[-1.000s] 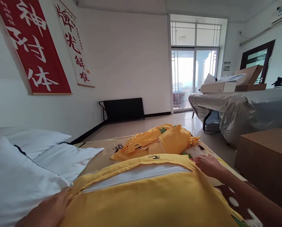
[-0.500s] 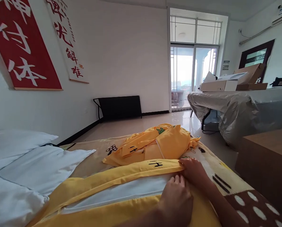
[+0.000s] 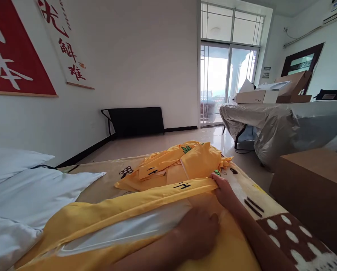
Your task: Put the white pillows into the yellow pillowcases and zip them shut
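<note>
Spreading beneath everything near at hand: a patterned blanket (image 3: 270, 209), beige with brown patches and white spots. Beyond it, to the right, a table under crinkled plastic sheeting (image 3: 275, 128), cartons on top. Nearest the wearer, a yellow cushion cover (image 3: 114, 199) lies on the blanket, its long opening slanting from lower left to upper right; a white insert (image 3: 134, 224) shows through the gap. Brown box (image 3: 312, 178) just off the blanket's right side. White pillows (image 3: 41, 192) overlap at left, the lowest touching or nearly touching the cover. Behind the cover, a crumpled heap of yellow fabric (image 3: 196, 162) with green leaf prints. Farther back, a black panel (image 3: 137, 122) leans near the wall.

Hands close together at the opening's right end. Left hand (image 3: 199, 231), blurred, reaches across the cover, fingers curled low by the opening; cannot tell whether it grips cloth or insert. Right hand (image 3: 223, 192) pinches the upper edge of the opening at its right corner. Smallest: black lettering (image 3: 182, 185) on that upper band, left of the right hand.
</note>
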{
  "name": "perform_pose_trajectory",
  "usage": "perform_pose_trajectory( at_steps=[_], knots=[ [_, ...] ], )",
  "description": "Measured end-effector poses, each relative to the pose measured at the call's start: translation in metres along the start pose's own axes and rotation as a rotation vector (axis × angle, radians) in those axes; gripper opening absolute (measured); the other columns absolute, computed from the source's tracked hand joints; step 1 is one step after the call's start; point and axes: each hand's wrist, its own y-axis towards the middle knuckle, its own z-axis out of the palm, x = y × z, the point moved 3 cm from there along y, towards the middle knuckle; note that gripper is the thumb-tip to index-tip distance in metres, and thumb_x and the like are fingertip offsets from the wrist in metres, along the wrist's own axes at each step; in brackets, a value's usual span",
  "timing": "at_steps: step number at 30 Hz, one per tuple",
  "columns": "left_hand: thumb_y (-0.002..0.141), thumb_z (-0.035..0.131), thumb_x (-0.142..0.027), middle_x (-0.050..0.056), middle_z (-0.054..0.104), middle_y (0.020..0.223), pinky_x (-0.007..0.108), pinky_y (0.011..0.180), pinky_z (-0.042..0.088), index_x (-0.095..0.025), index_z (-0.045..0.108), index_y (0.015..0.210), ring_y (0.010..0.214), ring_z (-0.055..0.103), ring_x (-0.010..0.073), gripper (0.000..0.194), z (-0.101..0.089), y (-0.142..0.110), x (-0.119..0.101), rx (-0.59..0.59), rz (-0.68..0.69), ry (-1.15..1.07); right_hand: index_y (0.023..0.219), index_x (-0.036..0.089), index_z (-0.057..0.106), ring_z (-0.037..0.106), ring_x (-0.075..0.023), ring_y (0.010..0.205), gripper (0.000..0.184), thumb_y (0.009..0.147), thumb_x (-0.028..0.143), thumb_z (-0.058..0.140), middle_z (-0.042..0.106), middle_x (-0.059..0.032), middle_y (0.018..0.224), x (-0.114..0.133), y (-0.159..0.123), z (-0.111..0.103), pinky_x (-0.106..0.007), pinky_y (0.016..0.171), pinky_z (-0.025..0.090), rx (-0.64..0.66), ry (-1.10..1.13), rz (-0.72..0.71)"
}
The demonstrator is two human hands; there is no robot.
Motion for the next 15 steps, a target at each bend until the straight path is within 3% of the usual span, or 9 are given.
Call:
perform_pose_trajectory(
  at_steps=[3,5,8,11,13,15],
  knots=[
    [0.077,0.048,-0.019,0.015,0.07,0.088,0.039,0.062,0.05,-0.011,0.064,0.1,0.073,0.066,0.0287,0.03,-0.005,0.011,-0.003,0.131,0.059,0.048,0.067,0.02,0.047,0.046,-0.0136,0.063,0.014,0.058,0.014,0.038,0.052,0.002,0.063,-0.007,0.002,-0.002,-0.023,0.057,0.031,0.03,0.062,-0.007],
    [0.079,0.047,-0.023,0.014,0.071,0.087,0.039,0.062,0.05,-0.012,0.067,0.094,0.073,0.067,0.0281,0.028,-0.005,0.017,-0.001,0.147,0.075,0.013,0.07,0.019,0.05,0.047,-0.0127,0.062,0.012,0.062,0.014,0.042,0.054,0.0024,0.063,-0.006,-0.001,-0.006,-0.022,0.055,0.031,0.084,0.139,0.01],
    [0.087,0.037,-0.032,0.009,0.072,0.084,0.035,0.068,0.05,-0.016,0.068,0.084,0.074,0.066,0.0228,0.035,0.003,0.023,0.008,-0.021,0.059,-0.224,0.086,0.019,0.057,0.048,-0.0111,0.059,0.019,0.067,0.02,0.054,0.059,0.0028,0.066,-0.004,-0.005,-0.01,-0.02,0.053,0.031,0.201,0.245,0.047],
    [0.094,0.026,-0.036,0.005,0.07,0.099,0.034,0.085,0.048,-0.02,0.063,0.1,0.093,0.062,0.019,0.041,0.018,0.026,0.026,-0.335,-0.136,-0.53,0.106,0.018,0.059,0.05,-0.0107,0.06,0.04,0.067,0.019,0.058,0.063,0.0018,0.072,-0.004,-0.004,-0.012,-0.021,0.056,0.035,0.28,0.242,-0.001],
    [0.094,0.027,-0.034,0.006,0.063,0.119,0.037,0.098,0.042,-0.021,0.052,0.121,0.114,0.054,0.0199,0.039,0.027,0.028,0.035,-0.474,-0.267,-0.569,0.111,0.018,0.06,0.05,-0.011,0.061,0.047,0.065,0.012,0.052,0.062,0.0026,0.07,-0.007,-0.001,-0.014,-0.021,0.059,0.035,0.216,0.098,-0.018],
    [0.091,0.032,-0.03,0.01,0.058,0.127,0.04,0.101,0.04,-0.018,0.043,0.13,0.119,0.051,0.0223,0.042,0.032,0.032,0.035,-0.413,-0.307,-0.461,0.108,0.019,0.063,0.05,-0.0121,0.061,0.05,0.063,0.006,0.047,0.06,0.0026,0.065,-0.009,0.002,-0.017,-0.022,0.06,0.033,0.081,-0.146,0.02]
  ],
)
